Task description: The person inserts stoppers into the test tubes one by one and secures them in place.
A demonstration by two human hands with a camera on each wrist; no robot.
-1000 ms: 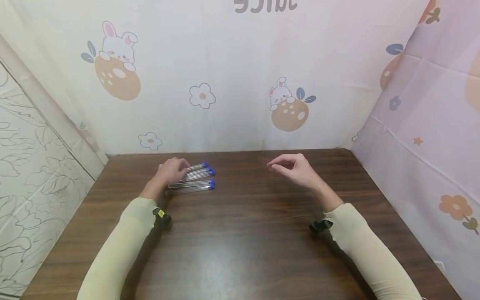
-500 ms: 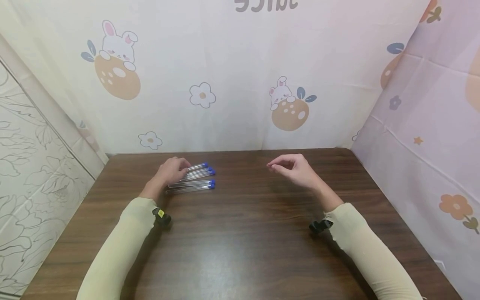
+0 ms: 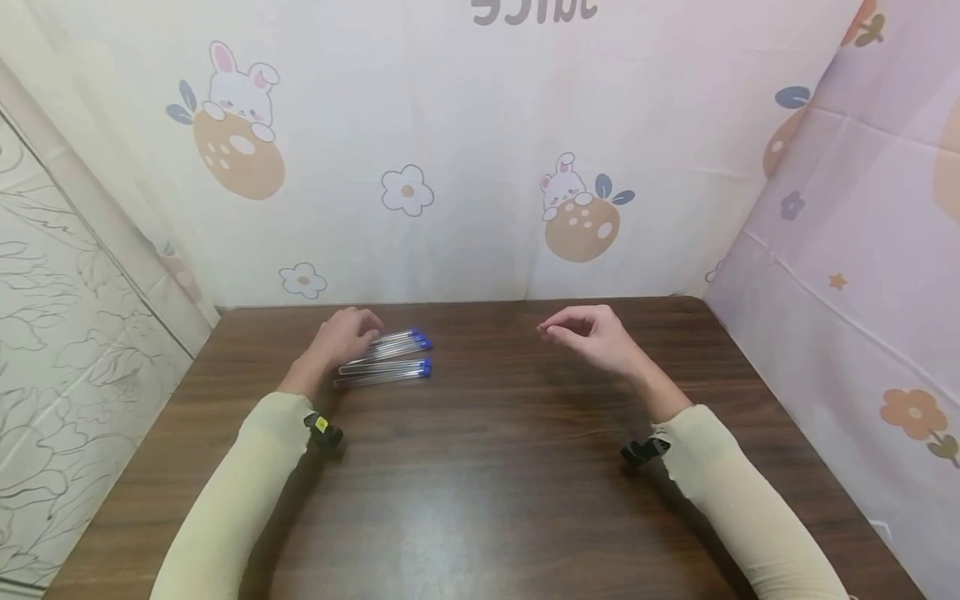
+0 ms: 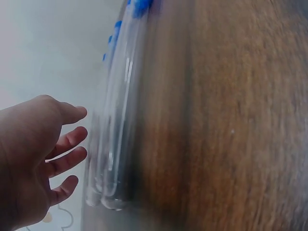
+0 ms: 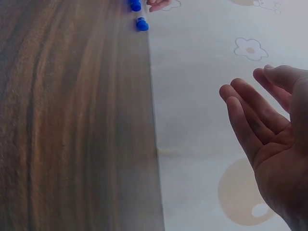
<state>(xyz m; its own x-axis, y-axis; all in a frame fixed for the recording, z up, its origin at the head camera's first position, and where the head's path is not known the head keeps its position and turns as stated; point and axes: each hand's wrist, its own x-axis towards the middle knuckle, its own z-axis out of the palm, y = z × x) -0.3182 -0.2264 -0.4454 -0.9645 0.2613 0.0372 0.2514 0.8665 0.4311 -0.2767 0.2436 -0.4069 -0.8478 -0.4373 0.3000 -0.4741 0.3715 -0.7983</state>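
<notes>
Several clear test tubes with blue caps point(image 3: 386, 367) lie side by side at the left of the table, caps pointing right. My left hand point(image 3: 345, 335) is at the far-left side of them, partly covering their uncapped ends in the head view. In the left wrist view, the left fingers point(image 4: 67, 161) are loosely bent beside the tubes, with nothing seen between them and the thumb; whether they touch a tube I cannot tell. My right hand point(image 3: 596, 337) hovers over the right part of the table, thumb near the index finger, holding nothing visible.
The brown wooden table point(image 3: 480, 467) reaches back to a printed curtain point(image 3: 480, 233). Another curtain point(image 3: 847, 333) hangs along the right side, and a line-drawn floral panel point(image 3: 67, 375) stands at the left.
The farthest tube has shifted nearer to the tubes beside it, and my left hand has moved slightly away from the tubes. My right hand stays nearly where it was.
</notes>
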